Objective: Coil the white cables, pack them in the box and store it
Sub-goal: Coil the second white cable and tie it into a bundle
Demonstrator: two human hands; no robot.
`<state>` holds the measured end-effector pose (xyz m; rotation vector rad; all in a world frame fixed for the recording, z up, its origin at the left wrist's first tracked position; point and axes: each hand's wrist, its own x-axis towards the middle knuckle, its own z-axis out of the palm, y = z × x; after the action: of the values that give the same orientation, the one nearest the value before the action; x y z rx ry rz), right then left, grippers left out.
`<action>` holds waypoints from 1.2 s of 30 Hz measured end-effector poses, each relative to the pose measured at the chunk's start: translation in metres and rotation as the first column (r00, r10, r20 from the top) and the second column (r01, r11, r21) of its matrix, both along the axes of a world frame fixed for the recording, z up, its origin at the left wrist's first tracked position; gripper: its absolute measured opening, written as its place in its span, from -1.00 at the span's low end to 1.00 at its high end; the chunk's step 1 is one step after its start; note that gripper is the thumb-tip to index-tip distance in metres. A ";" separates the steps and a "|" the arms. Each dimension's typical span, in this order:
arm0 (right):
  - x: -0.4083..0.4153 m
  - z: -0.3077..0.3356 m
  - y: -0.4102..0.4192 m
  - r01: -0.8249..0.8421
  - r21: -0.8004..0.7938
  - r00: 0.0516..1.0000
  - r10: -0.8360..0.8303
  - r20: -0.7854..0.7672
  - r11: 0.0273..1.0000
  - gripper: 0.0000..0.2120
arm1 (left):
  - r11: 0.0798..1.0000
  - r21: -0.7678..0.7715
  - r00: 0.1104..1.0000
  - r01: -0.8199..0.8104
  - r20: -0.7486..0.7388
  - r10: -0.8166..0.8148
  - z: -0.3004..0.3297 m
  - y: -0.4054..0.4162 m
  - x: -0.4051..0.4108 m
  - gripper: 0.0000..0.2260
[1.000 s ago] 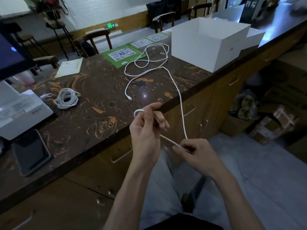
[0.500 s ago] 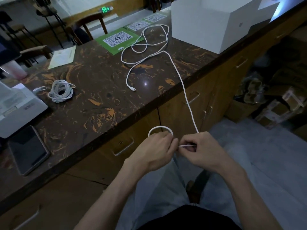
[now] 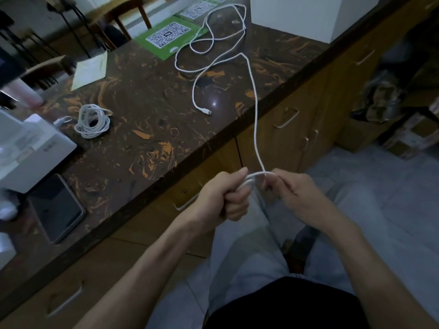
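The left hand [image 3: 225, 198] holds the first small loops of the cable [image 3: 255, 119] in a closed grip, just off the tabletop [image 3: 147, 91] edge; the right hand [image 3: 299, 198] pinches the strand beside it. To coil well, feed equal loops, let the free length slide off the tabletop without snagging, and avoid twisting; the box [image 3: 297, 17] waits at the far end

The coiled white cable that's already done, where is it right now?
The coiled cable lies on the countertop's left side, beside the white device.
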<state>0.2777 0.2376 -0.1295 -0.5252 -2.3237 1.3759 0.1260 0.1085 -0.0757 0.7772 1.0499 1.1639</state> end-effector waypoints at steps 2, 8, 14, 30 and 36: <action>-0.005 -0.001 -0.008 0.036 -0.034 0.998 -0.038 -0.057 0.999 -0.57 | 0.996 0.054 0.964 -0.069 0.260 0.052 0.003 0.005 0.007 -0.55; -0.007 -0.006 -0.013 0.099 -0.049 0.984 -0.105 -0.146 0.994 -0.61 | 0.936 0.088 0.715 -0.341 0.671 0.197 0.003 0.007 0.019 -0.55; -0.002 -0.005 -0.016 -0.019 -0.193 0.989 -0.011 -0.150 0.981 -0.70 | 0.782 -0.063 0.499 -0.620 0.738 0.455 0.014 0.004 0.015 -0.51; -0.001 -0.010 -0.017 0.072 0.197 0.996 -0.079 0.030 0.978 -0.67 | 0.842 0.523 -0.013 -0.130 -0.850 0.526 0.011 0.010 0.004 -0.84; 0.007 0.011 -0.009 0.070 0.314 0.997 -0.070 -0.012 0.947 -0.73 | 0.989 -0.001 0.044 -0.148 -0.999 0.005 0.003 0.006 0.001 -0.90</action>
<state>0.2846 0.2285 -0.1181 -0.5014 -2.4341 0.9462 0.1271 0.1141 -0.0731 1.5641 2.3708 0.4150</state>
